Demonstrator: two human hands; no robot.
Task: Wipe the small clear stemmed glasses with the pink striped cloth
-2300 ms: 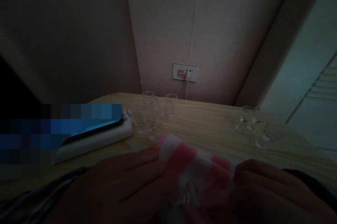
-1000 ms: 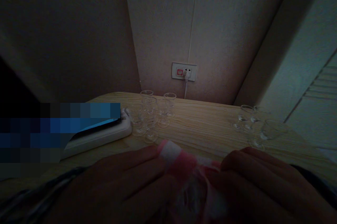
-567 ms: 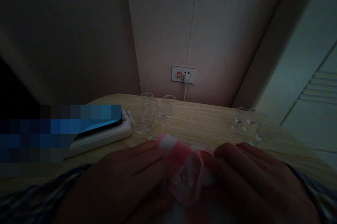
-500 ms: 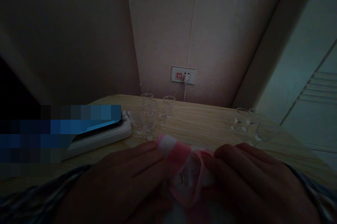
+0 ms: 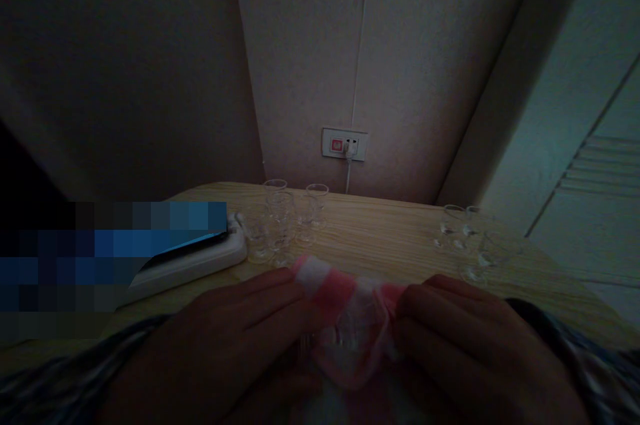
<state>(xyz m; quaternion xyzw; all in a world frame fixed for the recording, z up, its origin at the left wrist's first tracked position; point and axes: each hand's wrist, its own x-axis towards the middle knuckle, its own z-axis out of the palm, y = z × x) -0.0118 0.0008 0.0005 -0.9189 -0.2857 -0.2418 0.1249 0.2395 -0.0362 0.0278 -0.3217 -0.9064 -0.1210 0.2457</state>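
Observation:
At the near middle, a pink-and-white checked cloth is wrapped about a clear glass, of which a part shows through the gap in the folds. My left hand is closed around the left side of the cloth and the glass within it. On the other side, my right hand pinches the cloth against the glass, fingers bent. The glass's lower part and both thumbs are largely hidden in the dim light.
Several small stemmed glasses stand beyond my left hand. More glasses are grouped at the right of the wooden table. A white case-like object lies left, partly blurred out. Behind, a socket holds a plug.
My right hand has shifted slightly left and turned at the cloth. The cloth's folds have spread a little over the glass. The view has moved slightly.

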